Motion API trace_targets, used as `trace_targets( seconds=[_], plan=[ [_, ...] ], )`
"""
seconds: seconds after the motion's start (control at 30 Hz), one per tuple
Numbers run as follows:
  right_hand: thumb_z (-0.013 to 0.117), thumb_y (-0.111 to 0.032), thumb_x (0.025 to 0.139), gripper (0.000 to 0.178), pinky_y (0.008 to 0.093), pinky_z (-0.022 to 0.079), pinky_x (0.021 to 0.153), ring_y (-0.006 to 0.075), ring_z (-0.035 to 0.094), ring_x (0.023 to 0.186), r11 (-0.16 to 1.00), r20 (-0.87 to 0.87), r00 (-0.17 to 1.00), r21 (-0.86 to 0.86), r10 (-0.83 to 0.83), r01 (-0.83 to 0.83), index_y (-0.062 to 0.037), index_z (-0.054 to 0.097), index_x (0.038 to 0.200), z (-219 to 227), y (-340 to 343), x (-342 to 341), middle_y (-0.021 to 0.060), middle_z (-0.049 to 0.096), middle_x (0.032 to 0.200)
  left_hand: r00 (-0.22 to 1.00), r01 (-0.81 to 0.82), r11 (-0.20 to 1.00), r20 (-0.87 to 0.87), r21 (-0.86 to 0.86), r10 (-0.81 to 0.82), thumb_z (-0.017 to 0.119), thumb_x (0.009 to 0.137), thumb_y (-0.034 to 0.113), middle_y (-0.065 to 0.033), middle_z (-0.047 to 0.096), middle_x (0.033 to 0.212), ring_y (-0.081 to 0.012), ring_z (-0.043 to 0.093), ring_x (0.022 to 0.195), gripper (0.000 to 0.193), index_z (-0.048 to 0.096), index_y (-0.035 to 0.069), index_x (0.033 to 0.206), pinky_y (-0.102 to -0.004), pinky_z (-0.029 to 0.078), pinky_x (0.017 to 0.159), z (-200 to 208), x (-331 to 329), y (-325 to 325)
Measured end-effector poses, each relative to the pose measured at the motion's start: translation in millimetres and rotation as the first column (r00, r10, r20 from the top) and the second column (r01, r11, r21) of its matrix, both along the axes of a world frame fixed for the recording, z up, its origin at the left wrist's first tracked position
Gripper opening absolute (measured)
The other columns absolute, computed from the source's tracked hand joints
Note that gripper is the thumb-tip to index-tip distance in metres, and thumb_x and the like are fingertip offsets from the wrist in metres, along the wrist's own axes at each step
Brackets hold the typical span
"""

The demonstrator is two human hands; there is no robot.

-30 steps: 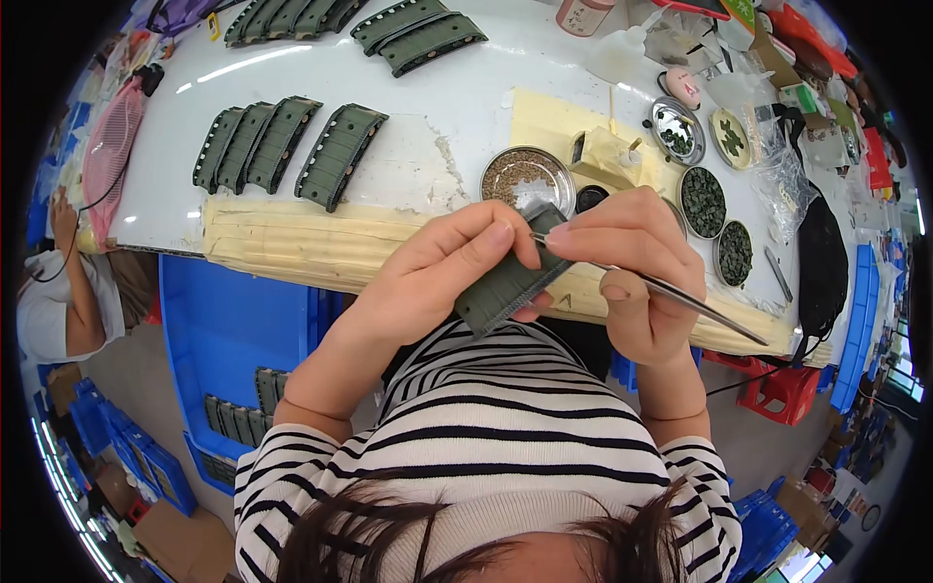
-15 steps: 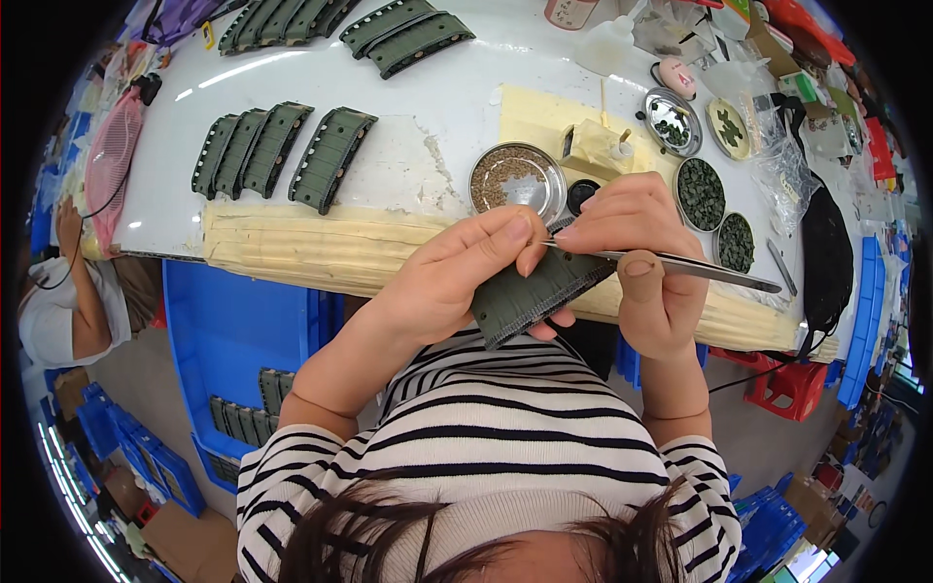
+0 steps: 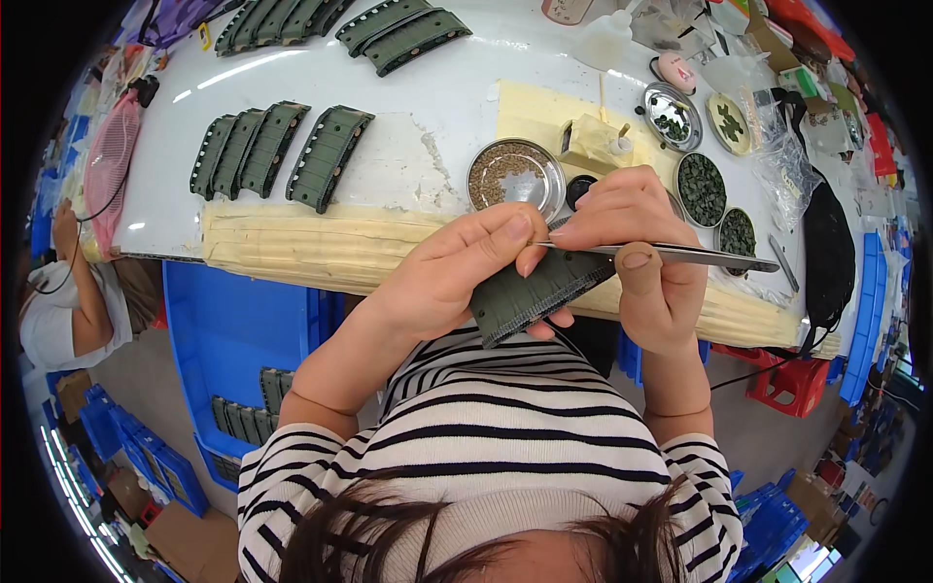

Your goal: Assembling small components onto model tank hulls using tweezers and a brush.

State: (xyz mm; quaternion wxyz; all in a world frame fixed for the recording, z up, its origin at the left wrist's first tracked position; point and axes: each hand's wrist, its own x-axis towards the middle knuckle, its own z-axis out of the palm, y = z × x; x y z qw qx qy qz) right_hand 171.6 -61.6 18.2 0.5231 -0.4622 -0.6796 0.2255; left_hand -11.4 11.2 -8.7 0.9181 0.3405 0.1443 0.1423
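My left hand (image 3: 457, 267) is closed around a dark green curved, ribbed panel (image 3: 535, 291), tilted in front of my chest. Thumb and forefinger pinch near its upper edge, while other fingertips show below it. Metal tweezers (image 3: 714, 257) lie in my right hand (image 3: 646, 253), their tips at the panel's upper edge beside my left thumb. Whatever small part may be between the tips is too small to make out. Several similar green panels (image 3: 330, 155) lie on the white table to the left, and more are stacked at the back.
A round tin of small brown pieces (image 3: 515, 180) stands behind my hands, beside a masking-taped block (image 3: 595, 143) and a black cap (image 3: 580, 189). Tins of dark green bits (image 3: 701, 189) are at the right. Blue crates (image 3: 233, 321) sit below the table's padded edge (image 3: 292, 243). Another person (image 3: 73, 301) is at far left.
The tweezers' handle end has shifted slightly upward with my right hand. My left hand and the panel stay nearly in place.
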Motion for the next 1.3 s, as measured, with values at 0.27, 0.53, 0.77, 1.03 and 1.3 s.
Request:
trace_targets(
  seconds=[0.27, 0.53, 0.77, 1.03, 1.3],
  plan=[
    [0.057, -0.012, 0.088, 0.015, 0.0341, 0.041, 0.082, 0.021, 0.054, 0.081, 1.0, -0.006, 1.0, -0.008, 0.011, -0.011, -0.0044, 0.07, 0.09, -1, 1, 0, 0.0034, 0.067, 0.082, 1.0, 0.009, 1.0, 0.002, -0.019, -0.009, 0.036, 0.102, 0.035, -0.016, 0.059, 0.089, -0.024, 0.068, 0.075, 0.035, 0.041, 0.006, 0.083, -0.0291, 0.06, 0.059, -1, -1, 0],
    [0.054, -0.012, 0.091, 0.018, 0.0331, 0.042, 0.081, 0.0205, 0.053, 0.08, 0.999, -0.075, 0.997, -0.046, 0.019, -0.023, -0.0031, 0.069, 0.089, -5, 0, 0, 0.0036, 0.067, 0.082, 0.999, 0.048, 0.998, 0.027, -0.032, -0.047, 0.04, 0.101, 0.034, -0.0117, 0.06, 0.087, -0.0211, 0.068, 0.077, 0.034, 0.045, 0.004, 0.085, -0.0279, 0.059, 0.061, -3, -3, 3],
    [0.051, -0.01, 0.093, 0.022, 0.0327, 0.041, 0.079, 0.0191, 0.052, 0.081, 0.997, -0.171, 0.984, -0.063, -0.044, 0.033, -0.002, 0.07, 0.087, -8, -4, -3, 0.0043, 0.066, 0.081, 0.997, 0.059, 0.998, 0.046, -0.014, -0.058, 0.041, 0.101, 0.031, -0.0133, 0.06, 0.089, -0.0198, 0.067, 0.078, 0.032, 0.048, 0.003, 0.089, -0.0283, 0.058, 0.064, -5, -2, 3],
    [0.056, -0.008, 0.09, 0.015, 0.0318, 0.04, 0.074, 0.0198, 0.048, 0.078, 0.909, 0.227, 0.889, -0.039, -0.397, 0.416, -0.0041, 0.07, 0.087, -28, -16, 22, 0.0032, 0.065, 0.078, 0.975, -0.188, 0.965, -0.081, 0.181, 0.205, 0.055, 0.087, 0.003, -0.0243, 0.059, 0.114, -0.0255, 0.069, 0.077, 0.061, 0.024, 0.008, 0.14, -0.0307, 0.06, 0.063, 10, -17, 11],
    [0.062, -0.012, 0.087, 0.01, 0.0322, 0.04, 0.073, 0.0222, 0.048, 0.079, 0.893, 0.358, 0.839, -0.03, -0.41, 0.449, -0.006, 0.07, 0.086, -41, -14, 23, 0.0036, 0.064, 0.078, 0.955, -0.229, 0.953, -0.142, 0.199, 0.259, 0.059, 0.088, 0.007, -0.0182, 0.063, 0.103, -0.0229, 0.069, 0.077, 0.048, 0.04, -0.004, 0.131, -0.0282, 0.059, 0.06, 4, -18, 16]
  ],
)
